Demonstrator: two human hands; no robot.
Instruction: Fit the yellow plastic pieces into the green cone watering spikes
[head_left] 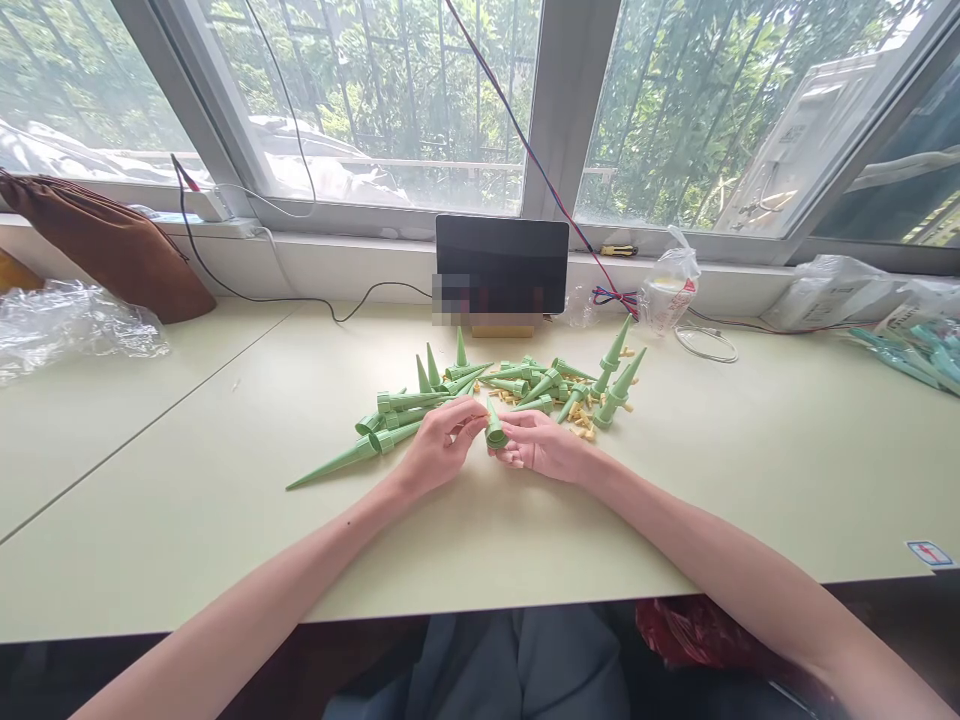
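In the head view, a green plastic watering spike [495, 432] is between my two hands, its open round end facing me. My right hand [541, 446] has its fingers closed around the right side of the spike. At the spike's left side, my left hand [444, 440] is closed in a pinch; what its fingertips hold is too small to tell. Several green spikes [341, 466] lie beyond and left of my left hand. Past my right hand, more spikes [517, 386] lie among small yellow valves [583, 420]. Two upright spikes [616, 388] have yellow pieces sticking out of their sides.
At the back, a dark screen [501, 265] stands against the window ledge. A bagged white roll [670, 290], a coiled white cable [706, 344] and plastic packaging [832, 290] are on the right. A brown drawstring bag [112, 250] and clear plastic wrap [75, 330] lie left.
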